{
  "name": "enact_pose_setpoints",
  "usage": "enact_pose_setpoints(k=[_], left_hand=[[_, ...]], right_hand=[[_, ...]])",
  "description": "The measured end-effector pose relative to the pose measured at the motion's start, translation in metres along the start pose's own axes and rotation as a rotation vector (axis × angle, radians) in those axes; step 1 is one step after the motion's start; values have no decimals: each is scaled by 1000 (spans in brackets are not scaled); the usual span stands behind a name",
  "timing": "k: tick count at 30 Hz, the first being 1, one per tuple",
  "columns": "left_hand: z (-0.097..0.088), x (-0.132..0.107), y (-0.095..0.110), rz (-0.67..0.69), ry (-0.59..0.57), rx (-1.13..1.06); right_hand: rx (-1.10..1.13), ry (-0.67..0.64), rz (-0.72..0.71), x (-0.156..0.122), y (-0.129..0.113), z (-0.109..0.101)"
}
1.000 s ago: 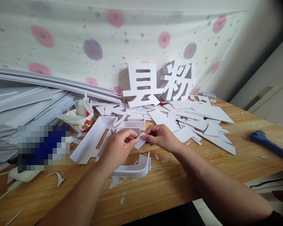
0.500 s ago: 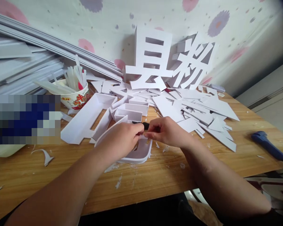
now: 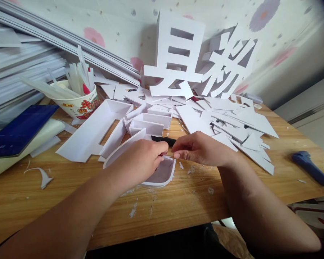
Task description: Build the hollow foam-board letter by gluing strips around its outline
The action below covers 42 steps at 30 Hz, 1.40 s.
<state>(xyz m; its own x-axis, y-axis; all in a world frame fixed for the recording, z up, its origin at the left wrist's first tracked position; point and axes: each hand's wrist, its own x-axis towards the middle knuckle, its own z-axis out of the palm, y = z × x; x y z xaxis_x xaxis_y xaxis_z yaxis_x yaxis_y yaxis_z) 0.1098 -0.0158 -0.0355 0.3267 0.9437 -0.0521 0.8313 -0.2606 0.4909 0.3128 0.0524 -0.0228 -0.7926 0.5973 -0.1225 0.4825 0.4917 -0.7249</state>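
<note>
My left hand (image 3: 140,157) and my right hand (image 3: 200,148) meet over a curved white foam-board tray piece (image 3: 162,176) lying on the wooden table (image 3: 178,205). Both hands pinch a small white strip (image 3: 167,157) at the tray's upper edge, fingers closed. A black pen-like tool (image 3: 162,139) lies just behind my fingers. Beside my left hand lies a larger white open-box letter part (image 3: 89,135).
Two big white cut-out characters (image 3: 175,57) lean on the flowered cloth at the back. White offcuts (image 3: 232,126) pile at right. A paper cup (image 3: 79,102) of strips, stacked boards (image 3: 21,68), a dark blue panel (image 3: 18,129) and a blue tool (image 3: 310,169) are around.
The view has dropped and moved closer to the table. My hands brought the small white piece down from in front of me onto the curved tray's edge.
</note>
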Motion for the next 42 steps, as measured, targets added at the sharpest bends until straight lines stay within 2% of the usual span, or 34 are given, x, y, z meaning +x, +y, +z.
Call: enact_pose_setpoints(k=[10, 21, 31, 42], left_hand=[[1, 3, -3, -93, -27, -84], [4, 3, -7, -102, -15, -164], [3, 3, -2, -98, -4, -54], [-1, 4, -1, -69, -8, -76]], right_hand=[[86, -124, 42, 5, 3, 5], [141, -139, 35, 7, 7, 6], [103, -158, 57, 7, 6, 3], [121, -151, 6, 7, 9, 1]])
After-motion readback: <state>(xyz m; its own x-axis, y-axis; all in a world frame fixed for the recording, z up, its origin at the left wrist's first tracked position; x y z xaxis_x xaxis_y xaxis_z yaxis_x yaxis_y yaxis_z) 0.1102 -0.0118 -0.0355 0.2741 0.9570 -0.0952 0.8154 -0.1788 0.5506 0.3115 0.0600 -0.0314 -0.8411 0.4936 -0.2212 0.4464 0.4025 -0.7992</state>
